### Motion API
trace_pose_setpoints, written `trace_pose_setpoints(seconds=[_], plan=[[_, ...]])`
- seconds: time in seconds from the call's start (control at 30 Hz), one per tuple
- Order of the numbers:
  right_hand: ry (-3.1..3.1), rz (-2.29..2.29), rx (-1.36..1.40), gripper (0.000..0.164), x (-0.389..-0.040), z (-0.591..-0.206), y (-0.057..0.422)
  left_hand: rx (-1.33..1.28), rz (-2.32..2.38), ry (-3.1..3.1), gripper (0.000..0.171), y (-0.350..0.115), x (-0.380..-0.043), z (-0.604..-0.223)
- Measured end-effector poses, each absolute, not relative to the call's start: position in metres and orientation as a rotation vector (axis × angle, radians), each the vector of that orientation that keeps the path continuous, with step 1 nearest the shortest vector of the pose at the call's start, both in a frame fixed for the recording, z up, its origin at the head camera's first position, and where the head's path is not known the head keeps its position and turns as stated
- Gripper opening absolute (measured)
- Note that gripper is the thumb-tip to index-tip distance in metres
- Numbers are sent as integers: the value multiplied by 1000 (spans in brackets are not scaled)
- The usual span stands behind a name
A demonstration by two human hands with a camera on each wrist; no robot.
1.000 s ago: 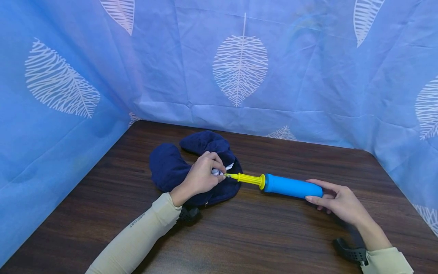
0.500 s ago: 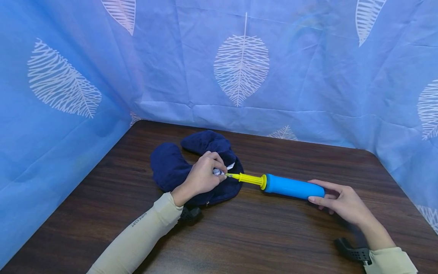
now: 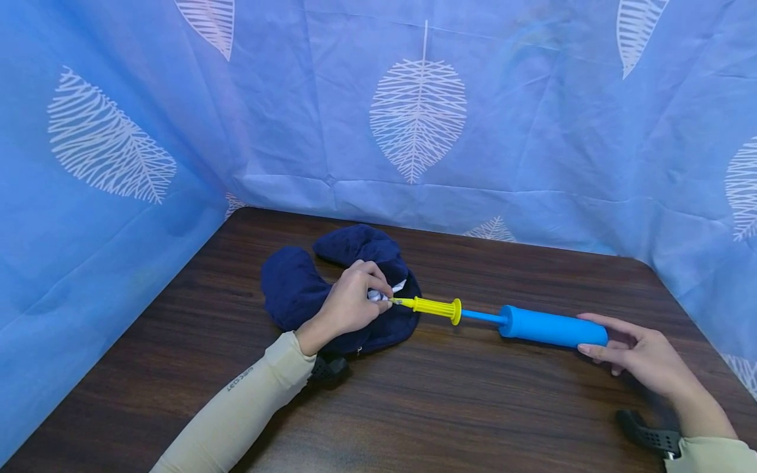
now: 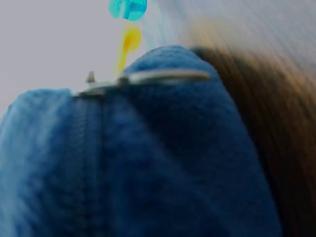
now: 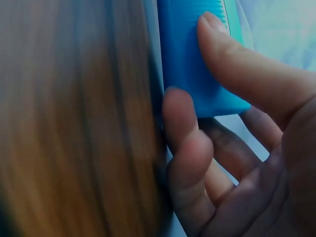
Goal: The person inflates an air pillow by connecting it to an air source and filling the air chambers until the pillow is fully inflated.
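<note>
A navy U-shaped neck pillow (image 3: 296, 289) lies on the table, some white inner material (image 3: 399, 287) poking out of it. My left hand (image 3: 351, 299) rests over the pillow and pinches its air valve, where the tip of a hand pump's yellow nozzle (image 3: 434, 307) meets it; the fingers partly hide the joint. To the right, the pump's blue barrel (image 3: 552, 327) is drawn away from the yellow part, baring a thin blue rod (image 3: 481, 316). My right hand (image 3: 635, 351) holds the barrel's far end, thumb (image 5: 237, 64) along its side. Close up in the left wrist view is the pillow's zipper (image 4: 89, 163).
The dark wood-grain table (image 3: 473, 407) has blue leaf-print cloth (image 3: 503, 131) hanging behind it and on both sides. Black wrist straps (image 3: 650, 437) sit below the hands, the left one close to the pillow's near edge.
My right hand has pulled the pump's barrel to the right, exposing the blue rod between barrel and yellow part. The left hand and the pillow have stayed in place.
</note>
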State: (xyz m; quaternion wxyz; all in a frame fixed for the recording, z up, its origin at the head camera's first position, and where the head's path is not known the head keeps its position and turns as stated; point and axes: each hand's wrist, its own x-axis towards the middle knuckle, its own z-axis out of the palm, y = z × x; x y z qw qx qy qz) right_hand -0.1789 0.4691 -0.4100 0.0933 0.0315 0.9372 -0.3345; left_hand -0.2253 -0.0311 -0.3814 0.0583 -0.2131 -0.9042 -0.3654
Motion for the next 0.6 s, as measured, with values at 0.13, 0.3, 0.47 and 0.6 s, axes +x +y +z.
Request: trace_pose_setpoints(seconds=[0.13,0.3,0.47,0.6], plan=[[2815,-955,136,79,-176,-411,481,-635,-1113,-2741,8,-31,-225,-380],[2857,-959,178,84,-172,-414,490,-638,-1119,-2738,8,-31,-225,-380],[2837,-987,213,82,-171,-415,493,-651,-1124,-2728,8,-32,-226,-380],[2809,-964,151,78,-171,-414,492,-665,-1119,-2717,8,-33,-225,-381]])
